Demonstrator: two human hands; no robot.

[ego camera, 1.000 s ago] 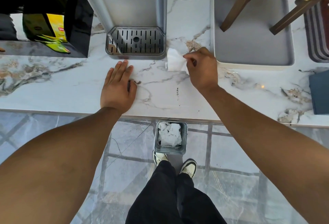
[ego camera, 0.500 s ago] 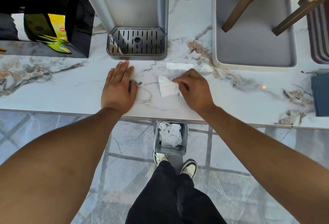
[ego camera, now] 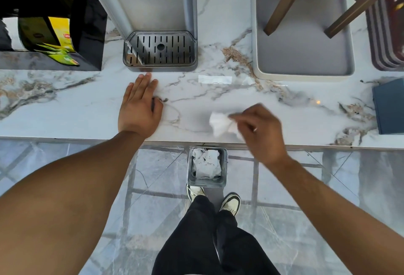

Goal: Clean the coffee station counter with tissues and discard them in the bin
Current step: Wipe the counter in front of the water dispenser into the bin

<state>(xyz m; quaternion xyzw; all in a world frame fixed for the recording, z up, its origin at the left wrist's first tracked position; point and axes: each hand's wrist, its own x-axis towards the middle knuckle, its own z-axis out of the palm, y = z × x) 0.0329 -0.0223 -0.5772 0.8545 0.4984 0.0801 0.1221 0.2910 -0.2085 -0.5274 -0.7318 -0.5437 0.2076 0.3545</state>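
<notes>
One tissue [ego camera: 219, 124] is pinched in my right hand [ego camera: 260, 131] over the tabletop's [ego camera: 65, 110] near edge, above the bin [ego camera: 207, 184]. My left hand [ego camera: 140, 108] lies flat, open, on the tabletop.

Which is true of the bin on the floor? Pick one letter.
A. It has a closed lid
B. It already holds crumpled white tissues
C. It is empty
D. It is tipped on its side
B: the open-topped bin stands upright below the counter edge, with crumpled white tissues visible inside.
</notes>
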